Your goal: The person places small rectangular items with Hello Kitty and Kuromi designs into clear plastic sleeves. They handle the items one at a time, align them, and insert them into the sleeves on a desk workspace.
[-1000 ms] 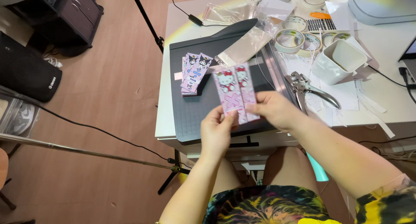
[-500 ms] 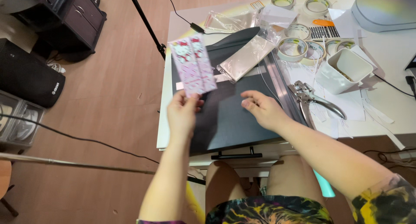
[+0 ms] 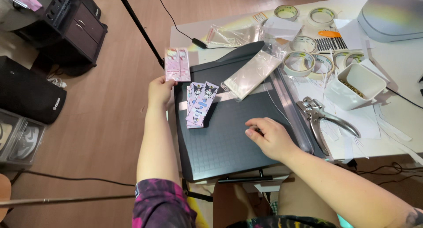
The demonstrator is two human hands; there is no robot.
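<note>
Now the left hand (image 3: 159,90) has moved out past the left edge of the table (image 3: 396,74), farther than half a second ago. Its grip is pinched on a few pink cards (image 3: 177,64), held up flat and shiny over the wooden floor. The right hand (image 3: 269,137) has slid down and now rests on the black cutting mat (image 3: 229,144), fingers loose and apart, holding nothing.

The mat is dark, flat and marked with a fine grid. It sits at the near left corner of the table. A small stack of purple cards (image 3: 200,103) lies on its left side, just beside the left hand. A clear plastic sleeve (image 3: 253,71) lies on the mat's far part; it looks thin and crinkly.

A shiny metal hole punch (image 3: 324,122) lies just right of the mat. Beyond it stands a white square tub (image 3: 354,86) with small gold bits inside. Round rolls of tape (image 3: 299,63) lie near the far edge.
</note>
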